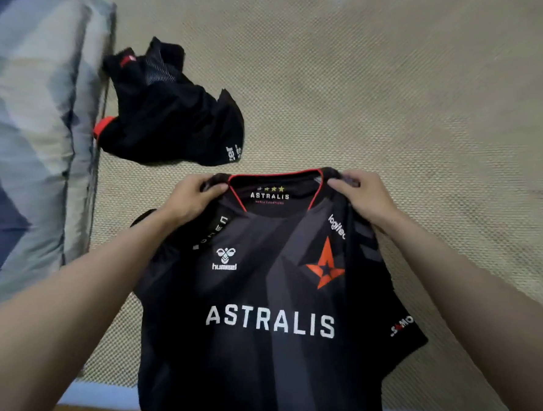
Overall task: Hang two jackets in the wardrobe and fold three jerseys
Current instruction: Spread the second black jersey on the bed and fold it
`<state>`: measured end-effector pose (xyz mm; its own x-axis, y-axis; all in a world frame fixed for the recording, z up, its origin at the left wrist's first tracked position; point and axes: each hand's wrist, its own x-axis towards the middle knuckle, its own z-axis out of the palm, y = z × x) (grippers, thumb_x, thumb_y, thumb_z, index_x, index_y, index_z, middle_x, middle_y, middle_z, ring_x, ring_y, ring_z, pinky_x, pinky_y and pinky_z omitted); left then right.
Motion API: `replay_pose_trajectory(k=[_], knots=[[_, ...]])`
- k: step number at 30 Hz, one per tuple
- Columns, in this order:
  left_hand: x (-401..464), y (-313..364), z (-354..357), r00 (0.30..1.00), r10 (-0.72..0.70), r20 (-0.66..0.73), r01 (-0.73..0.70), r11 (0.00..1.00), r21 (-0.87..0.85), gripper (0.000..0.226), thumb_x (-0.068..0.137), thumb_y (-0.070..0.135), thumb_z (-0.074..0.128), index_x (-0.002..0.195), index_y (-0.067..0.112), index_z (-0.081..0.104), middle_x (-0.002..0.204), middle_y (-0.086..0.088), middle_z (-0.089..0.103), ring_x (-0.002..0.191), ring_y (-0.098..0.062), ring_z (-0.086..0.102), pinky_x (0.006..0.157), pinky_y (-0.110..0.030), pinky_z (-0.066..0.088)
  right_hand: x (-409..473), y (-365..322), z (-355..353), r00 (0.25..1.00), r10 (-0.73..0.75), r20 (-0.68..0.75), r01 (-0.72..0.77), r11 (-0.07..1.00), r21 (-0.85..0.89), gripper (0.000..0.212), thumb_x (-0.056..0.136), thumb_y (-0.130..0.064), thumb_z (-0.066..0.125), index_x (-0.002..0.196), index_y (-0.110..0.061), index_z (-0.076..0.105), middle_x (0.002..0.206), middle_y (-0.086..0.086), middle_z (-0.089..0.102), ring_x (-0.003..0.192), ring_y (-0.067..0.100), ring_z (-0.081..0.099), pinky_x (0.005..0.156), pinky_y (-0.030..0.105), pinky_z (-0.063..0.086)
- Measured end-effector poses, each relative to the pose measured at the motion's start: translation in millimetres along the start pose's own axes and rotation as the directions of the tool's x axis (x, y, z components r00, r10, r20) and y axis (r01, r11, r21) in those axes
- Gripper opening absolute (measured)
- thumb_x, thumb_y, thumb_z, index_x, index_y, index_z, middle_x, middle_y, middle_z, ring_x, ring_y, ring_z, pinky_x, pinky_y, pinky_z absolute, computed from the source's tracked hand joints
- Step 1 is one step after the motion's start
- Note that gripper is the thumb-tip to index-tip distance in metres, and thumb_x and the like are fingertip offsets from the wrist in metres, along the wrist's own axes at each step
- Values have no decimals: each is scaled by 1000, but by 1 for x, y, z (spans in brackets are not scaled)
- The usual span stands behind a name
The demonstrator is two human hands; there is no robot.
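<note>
Along the left edge of the woven mat (pixel 383 87) lies a pillow (pixel 27 131) in pale grey and blue, its long side running up that edge. Just beside it, in the upper left part of the mat and touching the pillow's side, sits a crumpled black jersey (pixel 169 116) with a red cuff poking out at its left.

My left hand (pixel 193 200) pinches the left shoulder of a second black jersey (pixel 264 317), thumb on the front beside the red-trimmed collar, the other fingers curled behind the cloth. The jersey faces me, front side showing: white ASTRALIS lettering across the chest, an orange star to the right of it, a white hummel mark to the left. Its lower part runs down past the near edge of the mat, out of view. My right hand (pixel 362 199) grips the right shoulder in the same way, thumb toward the collar, fingers folded over the fabric. The right sleeve hangs out over the mat below my right forearm.
</note>
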<state>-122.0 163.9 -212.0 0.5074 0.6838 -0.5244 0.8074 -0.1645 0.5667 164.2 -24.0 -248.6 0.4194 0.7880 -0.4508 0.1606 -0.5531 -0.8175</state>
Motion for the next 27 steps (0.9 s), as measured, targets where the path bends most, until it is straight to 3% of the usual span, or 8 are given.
replay_pose_trajectory(k=[3,6,10,13,17,20,23,27], knots=[[28,-4,-6,991,-56,-124,52,998,-35,48,96,36,65,59,19,40,57,7,39,50,-2,34,52,-27,30,35,-6,-1,999,-40,0,40,998,-57,27,97,-24,69,75,-8,67,62,-4,44,52,-1,38,54,21,30],[54,-8,-14,984,-80,-161,78,997,-19,48,98,42,59,63,11,49,57,1,40,52,-8,36,47,-27,28,72,-13,-3,1000,-29,-8,28,993,-113,44,97,-38,65,72,-2,65,64,1,52,60,8,45,59,31,34],[84,-4,-22,971,59,-233,-20,986,164,43,103,37,52,77,3,58,67,-10,55,71,-26,52,62,-35,29,115,-27,-5,990,-98,-97,76,976,-204,46,97,-38,64,72,0,62,68,8,51,64,15,44,59,33,31],[112,-2,-30,961,93,-259,-40,979,202,33,101,36,55,106,4,65,100,-18,67,96,-34,62,76,-34,40,137,-37,-12,986,-115,-121,85,969,-230,33,95,-39,67,75,-13,66,67,2,53,63,10,45,55,22,32],[132,1,-40,977,62,-205,-54,997,47,62,95,30,66,150,18,39,133,-12,60,121,-27,56,96,-22,38,146,-39,-18,993,-85,-85,69,982,-178,31,93,-42,69,82,-13,72,80,3,66,73,12,58,69,29,45],[128,-7,-39,984,13,-177,-25,998,-62,84,91,32,71,158,25,22,140,-9,57,127,-24,54,112,-28,38,127,-41,-27,999,-20,-45,17,997,-71,31,91,-43,73,95,-12,75,82,-8,71,69,-4,64,68,14,49],[113,-13,-42,990,-11,-141,-8,991,-137,67,92,25,72,151,27,41,134,-3,60,125,-16,56,111,-30,42,100,-37,-45,997,55,59,-54,998,-26,24,89,-38,76,92,-14,72,81,-7,71,67,-4,64,63,8,49],[97,-15,-43,961,-99,-259,-3,931,-365,17,92,12,70,98,28,71,95,1,69,96,-16,63,82,-21,53,69,-29,-70,945,234,228,-217,971,-98,38,80,-44,82,94,-9,75,87,1,77,76,12,70,65,21,54]])
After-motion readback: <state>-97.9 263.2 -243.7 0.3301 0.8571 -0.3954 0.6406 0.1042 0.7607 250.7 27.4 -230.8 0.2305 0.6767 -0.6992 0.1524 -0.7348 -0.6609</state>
